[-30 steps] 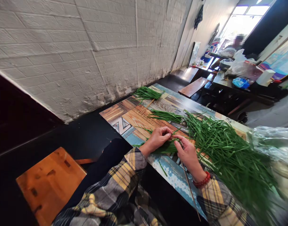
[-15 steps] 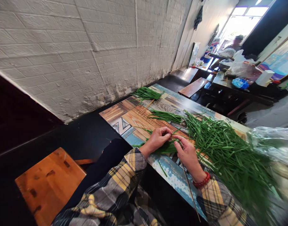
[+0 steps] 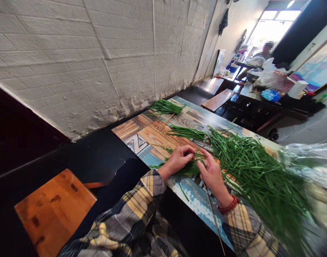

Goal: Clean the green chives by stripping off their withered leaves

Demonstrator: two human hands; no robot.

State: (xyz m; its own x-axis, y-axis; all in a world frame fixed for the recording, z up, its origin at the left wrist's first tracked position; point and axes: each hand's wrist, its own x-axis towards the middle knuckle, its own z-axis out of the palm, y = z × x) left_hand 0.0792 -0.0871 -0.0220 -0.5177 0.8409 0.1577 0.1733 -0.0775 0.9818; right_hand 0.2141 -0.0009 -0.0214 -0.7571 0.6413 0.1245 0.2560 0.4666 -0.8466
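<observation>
White brick-patterned wall [image 3: 99, 53] | patterned table [image 3: 149, 134] alongside | pile of green stalks [image 3: 254, 167] on table, right side | stalk bunch [image 3: 189, 169] on table beneath both hands | left hand [image 3: 180, 159]: fingers curled, cannot tell what they grip | right hand [image 3: 211, 173]: thumb and forefinger apart, hold on thin stick [image 3: 213, 217] unclear

Through the head camera I see a red beaded bracelet [image 3: 229, 207] circling the wrist of the right hand [image 3: 213, 177]. Right beside the bracelet begins a plaid sleeve [image 3: 245, 219] in grey, yellow and black. Left of it, I find a matching sleeve [image 3: 136, 205] and dark trousers [image 3: 112, 194].
</observation>
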